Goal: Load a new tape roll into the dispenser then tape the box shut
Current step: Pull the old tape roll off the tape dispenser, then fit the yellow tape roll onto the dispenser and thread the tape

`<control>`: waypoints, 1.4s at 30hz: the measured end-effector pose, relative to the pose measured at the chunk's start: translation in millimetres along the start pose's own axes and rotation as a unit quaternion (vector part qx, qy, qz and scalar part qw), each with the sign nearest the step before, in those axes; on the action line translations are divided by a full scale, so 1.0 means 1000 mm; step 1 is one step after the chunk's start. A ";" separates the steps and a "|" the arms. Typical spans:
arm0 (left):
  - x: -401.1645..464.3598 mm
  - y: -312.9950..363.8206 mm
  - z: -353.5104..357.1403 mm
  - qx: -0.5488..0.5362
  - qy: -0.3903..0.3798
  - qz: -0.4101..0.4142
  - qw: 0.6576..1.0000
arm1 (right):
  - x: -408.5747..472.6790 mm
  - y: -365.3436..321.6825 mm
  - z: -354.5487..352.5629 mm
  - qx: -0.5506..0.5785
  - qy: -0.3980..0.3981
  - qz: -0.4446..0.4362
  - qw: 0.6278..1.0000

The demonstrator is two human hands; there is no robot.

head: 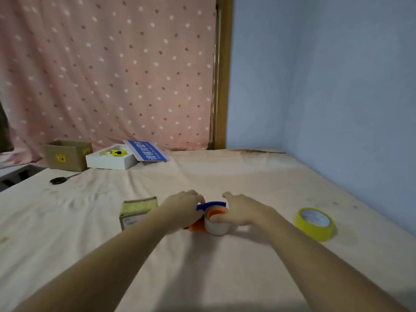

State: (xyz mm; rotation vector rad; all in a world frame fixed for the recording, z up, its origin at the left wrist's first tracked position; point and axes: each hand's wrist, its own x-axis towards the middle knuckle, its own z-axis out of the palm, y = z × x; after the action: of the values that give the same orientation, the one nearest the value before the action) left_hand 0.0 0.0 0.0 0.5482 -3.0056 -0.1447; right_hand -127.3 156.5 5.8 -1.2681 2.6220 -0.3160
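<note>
Cloth-covered table (247,176): both hands hold dispenser (211,205) with tape roll (216,226).

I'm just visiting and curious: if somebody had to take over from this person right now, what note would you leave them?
Left hand grips the blue-and-orange dispenser on the bed sheet.
Right hand presses the clear tape roll onto its orange hub.
Small box sits just left of the hands, apparently not yet taped.
Yellow tape roll lies to the right, untouched.
Left: finish seating the roll, thread the tape, tape the box shut.
</note>
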 end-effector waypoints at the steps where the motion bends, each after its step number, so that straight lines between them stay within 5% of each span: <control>1: -0.002 0.001 0.007 0.016 -0.018 0.006 1.000 | 0.000 -0.002 0.009 0.009 -0.001 -0.003 1.000; 16: 0.019 -0.021 0.038 0.028 -0.055 -0.023 0.998 | 0.008 0.011 0.057 0.124 0.101 -0.025 0.987; 20: 0.018 -0.023 0.041 0.013 -0.055 -0.023 0.998 | 0.013 0.022 0.043 0.295 0.192 -0.023 0.936; 23: 0.017 -0.020 0.042 0.012 -0.048 -0.017 0.999 | 0.024 0.049 0.031 0.228 0.264 0.037 0.937; 27: 0.013 -0.014 0.041 0.018 -0.035 -0.005 0.999 | 0.022 0.076 0.030 0.085 0.175 0.114 0.974; 33: 0.013 -0.012 0.033 0.037 -0.036 0.003 0.999 | 0.011 0.089 0.035 -0.092 0.129 0.073 0.985; 39: 0.015 -0.007 0.020 0.038 0.023 0.016 0.999 | -0.036 0.152 -0.001 0.049 0.381 0.055 0.921; 42: 0.011 -0.003 0.022 0.042 0.045 0.029 0.998 | -0.066 0.204 0.000 0.122 0.321 0.151 0.927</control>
State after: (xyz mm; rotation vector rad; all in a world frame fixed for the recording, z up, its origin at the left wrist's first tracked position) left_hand -11.1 -5.4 -21.2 0.4620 -2.9470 0.0093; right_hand -238.8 332.6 -45.0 -0.7396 3.0995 -1.1247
